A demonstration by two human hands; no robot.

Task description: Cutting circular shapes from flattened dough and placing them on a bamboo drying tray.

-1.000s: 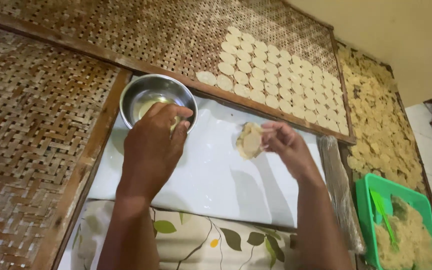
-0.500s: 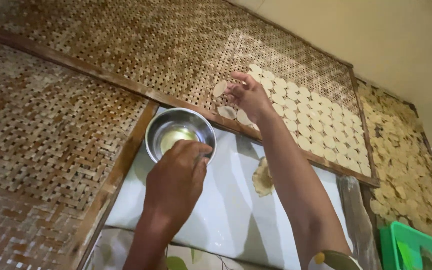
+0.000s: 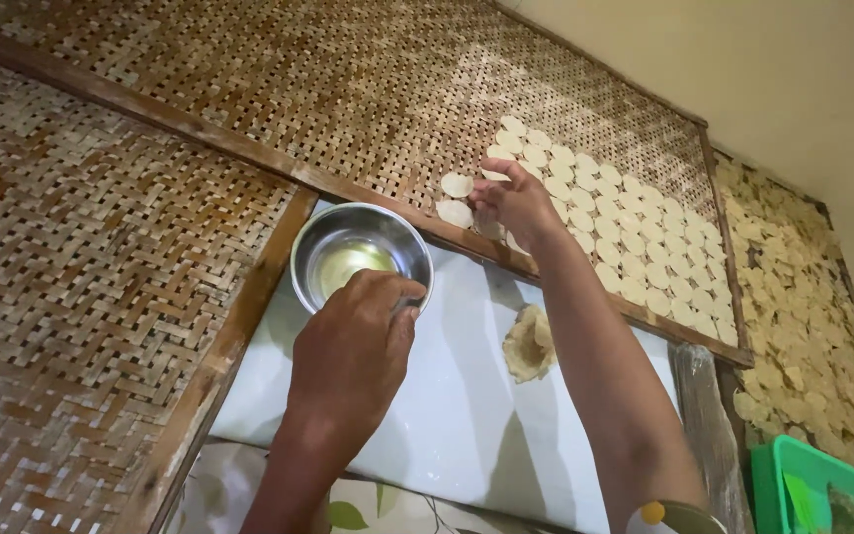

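The right hand reaches out over the woven bamboo tray, fingertips pinched on a thin, pale round disc at the near end of the rows of discs drying there; two more lie just beside it. The left hand rests with curled fingers on the rim of a small steel bowl holding pale yellowish liquid; whether it grips anything cannot be told. A ragged, beige lump of dough sits on the white board, between the forearms.
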